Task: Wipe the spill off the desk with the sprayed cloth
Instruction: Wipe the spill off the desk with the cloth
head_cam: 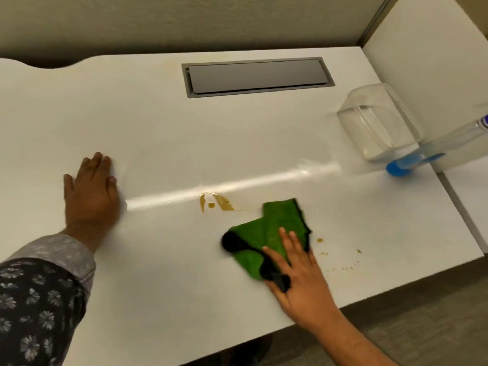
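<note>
White desk [163, 122] fills the cubicle corner, with a brown spill [215, 202] near its middle. Her right hand [298, 276] lies flat, fingers spread, pressing the green cloth [269, 231] just beside the spill. Her left hand [91, 191] rests open-palmed, holding nothing, well apart. 1 clear container [377, 122] stands far right.

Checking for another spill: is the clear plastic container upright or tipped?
Tipped. The clear plastic container lies on its side on the white desk, beside a partition.
</note>
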